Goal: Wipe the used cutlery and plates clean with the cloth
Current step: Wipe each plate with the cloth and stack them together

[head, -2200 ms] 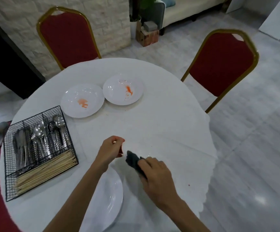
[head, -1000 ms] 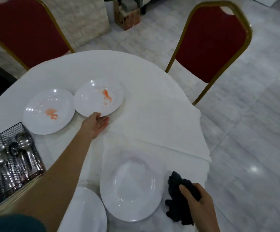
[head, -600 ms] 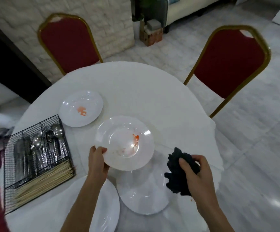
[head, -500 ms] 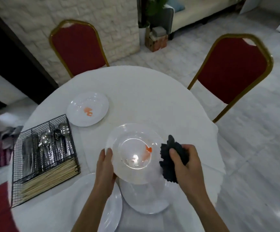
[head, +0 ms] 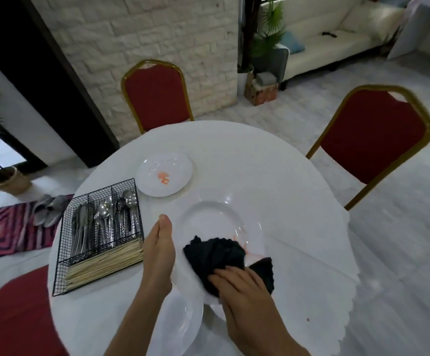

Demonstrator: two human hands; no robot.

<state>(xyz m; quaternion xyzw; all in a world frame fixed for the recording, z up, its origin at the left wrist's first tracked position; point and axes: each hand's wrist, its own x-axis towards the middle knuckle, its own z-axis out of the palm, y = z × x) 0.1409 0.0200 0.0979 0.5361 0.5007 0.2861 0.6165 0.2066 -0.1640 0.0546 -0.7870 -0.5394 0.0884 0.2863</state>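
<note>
Moved off the rim, the cloth point(head: 214, 255) now covers the stain in the near plate point(head: 216, 217); the right hand point(head: 244, 291) presses it, fingers flat together, while the left hand point(head: 158, 253) grips the left rim, thumb on top.

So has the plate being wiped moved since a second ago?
Yes: the wiped plate left its place beside the stained plate and is now held nearer, beside the wire basket.
</note>
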